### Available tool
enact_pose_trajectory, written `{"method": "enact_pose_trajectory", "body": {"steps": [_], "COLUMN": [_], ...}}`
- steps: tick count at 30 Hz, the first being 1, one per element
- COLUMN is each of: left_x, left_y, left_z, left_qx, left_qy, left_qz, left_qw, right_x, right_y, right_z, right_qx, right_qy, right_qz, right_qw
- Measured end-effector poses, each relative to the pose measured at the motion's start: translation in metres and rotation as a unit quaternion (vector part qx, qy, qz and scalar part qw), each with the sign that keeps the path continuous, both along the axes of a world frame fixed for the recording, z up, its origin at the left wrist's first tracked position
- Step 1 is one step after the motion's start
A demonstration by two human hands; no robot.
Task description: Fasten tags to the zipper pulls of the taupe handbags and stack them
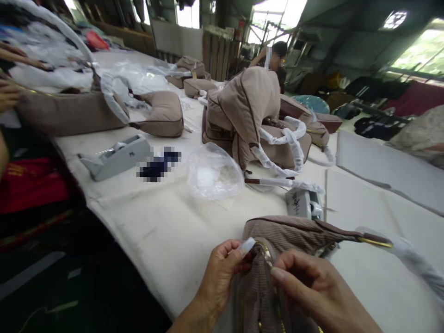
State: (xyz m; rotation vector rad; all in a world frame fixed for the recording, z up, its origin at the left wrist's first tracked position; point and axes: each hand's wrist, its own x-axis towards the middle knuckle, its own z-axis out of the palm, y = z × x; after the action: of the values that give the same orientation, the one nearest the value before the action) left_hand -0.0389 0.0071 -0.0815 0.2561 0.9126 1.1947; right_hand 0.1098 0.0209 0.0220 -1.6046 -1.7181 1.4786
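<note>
Left hand (222, 277) and right hand (312, 284) pinch the gold metal zip (266, 255) of a taupe ribbed handbag (274, 229).
Tugging hard could catch the soft ribs in the zip.

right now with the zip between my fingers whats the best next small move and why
I'd probably hold the taupe ribbed handbag steady with your left hand and use your right hand to smooth the fabric back from the gold zip. The fabric folds in close beside the teeth there, so it looks likely to catch.
</note>
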Motion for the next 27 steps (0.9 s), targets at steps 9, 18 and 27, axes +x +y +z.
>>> {"method": "enact_pose_trajectory", "body": {"steps": [9, 18, 27], "left_x": [0.0, 0.0, -0.002], "left_y": [0.0, 0.004, 0.003], "left_z": [0.0, -0.007, -0.015], "left_qx": [-0.004, -0.003, 0.072], "left_qy": [-0.035, -0.052, 0.094], "left_qz": [0.024, -0.006, -0.016], "left_qw": [0.999, 0.999, 0.993], "right_x": [-0.035, -0.024, -0.025], "right_y": [0.022, 0.017, 0.019], "right_z": [-0.033, -0.044, -0.057], "right_qx": [-0.01, 0.016, 0.019], "right_qy": [-0.119, -0.216, -0.256], "right_qz": [0.047, 0.016, 0.007], "right_qw": [0.992, 0.976, 0.966]}}
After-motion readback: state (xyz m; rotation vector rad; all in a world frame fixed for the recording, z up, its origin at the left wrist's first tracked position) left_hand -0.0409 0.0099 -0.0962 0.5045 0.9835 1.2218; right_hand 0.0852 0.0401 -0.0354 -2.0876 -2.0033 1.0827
